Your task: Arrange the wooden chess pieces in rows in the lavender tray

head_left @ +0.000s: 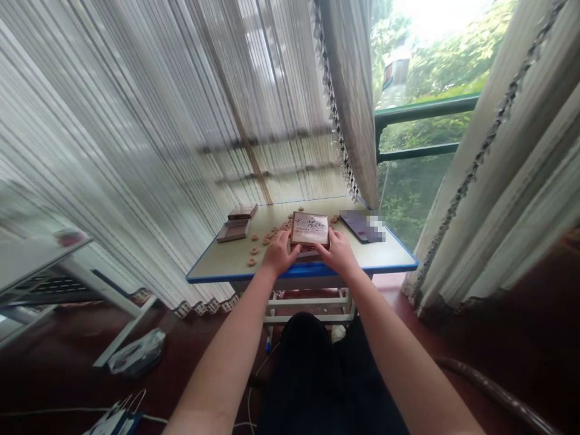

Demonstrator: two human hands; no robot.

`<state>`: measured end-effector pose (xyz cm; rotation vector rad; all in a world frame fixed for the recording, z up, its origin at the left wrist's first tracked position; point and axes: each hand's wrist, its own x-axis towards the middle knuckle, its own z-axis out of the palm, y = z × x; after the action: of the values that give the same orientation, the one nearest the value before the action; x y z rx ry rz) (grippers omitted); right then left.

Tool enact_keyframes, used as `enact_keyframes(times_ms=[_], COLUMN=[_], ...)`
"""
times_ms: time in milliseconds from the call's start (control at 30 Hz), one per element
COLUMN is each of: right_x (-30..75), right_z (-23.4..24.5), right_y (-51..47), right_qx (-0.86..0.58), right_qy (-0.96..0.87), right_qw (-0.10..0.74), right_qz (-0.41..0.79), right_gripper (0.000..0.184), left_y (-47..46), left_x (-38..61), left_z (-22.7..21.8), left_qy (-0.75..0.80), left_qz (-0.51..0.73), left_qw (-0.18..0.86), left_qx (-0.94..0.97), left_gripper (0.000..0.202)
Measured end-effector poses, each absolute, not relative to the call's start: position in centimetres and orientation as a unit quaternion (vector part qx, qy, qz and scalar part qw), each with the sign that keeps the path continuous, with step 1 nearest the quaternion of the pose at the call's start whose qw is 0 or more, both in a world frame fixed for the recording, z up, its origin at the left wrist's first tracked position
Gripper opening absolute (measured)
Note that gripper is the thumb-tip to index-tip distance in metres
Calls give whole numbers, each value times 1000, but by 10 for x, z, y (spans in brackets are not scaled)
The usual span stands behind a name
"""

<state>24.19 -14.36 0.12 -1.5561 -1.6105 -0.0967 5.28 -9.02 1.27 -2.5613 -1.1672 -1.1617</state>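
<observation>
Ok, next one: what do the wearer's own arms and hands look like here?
The left hand and right hand are ungloved, with no ring, watch or bracelet that I can make out. Both forearms are bare; no sleeve shows. Fingernails are too small to judge.

Operator: Specify arm position.

Manual: Your left forearm (231,344) and your right forearm (399,344) are bare, extend forward and converge toward the body's midline. Neither crosses the other.

Operator: Wrist alignment?

Manual: Both wrists run nearly in line with their forearms, without a marked bend.

Operator: Grip state?

Manual: Your left grip (280,252) and your right grip (339,251) are engaged, facing each other at about the same height. Fingers on each side are curved and directed forward. The thumbs point inward, toward one another, and remain apart.

Operator: Lower body?

Manual: Your legs (312,368), darkly clothed, lie between and below the forearms.
</observation>
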Motion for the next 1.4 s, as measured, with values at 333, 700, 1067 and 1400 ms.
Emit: enact_keyframes(times_ms=[333, 700, 1067, 1400], right_x=[246, 248, 251, 256], right_z=[-1, 2, 4, -2], right_y=[-138, -139, -141, -136], right_qx=[-647, -662, -641, -613], right_qy=[-657, -657, -680, -704], right_qw=[386, 359, 353, 354], right_qz=[5, 26, 34, 45], right_gripper=[67, 59, 58, 57], left_y=[-90, -90, -86, -84], left_x=[53, 50, 50, 47], left_z=[18, 17, 17, 15], left_qy=[-429, -425, -404, -409], left_qz=[-342, -351, -360, -348], left_qw=[47, 44, -17, -8], left_qx=[-835, -833, -841, -844], left_gripper=[36, 38, 46, 39])
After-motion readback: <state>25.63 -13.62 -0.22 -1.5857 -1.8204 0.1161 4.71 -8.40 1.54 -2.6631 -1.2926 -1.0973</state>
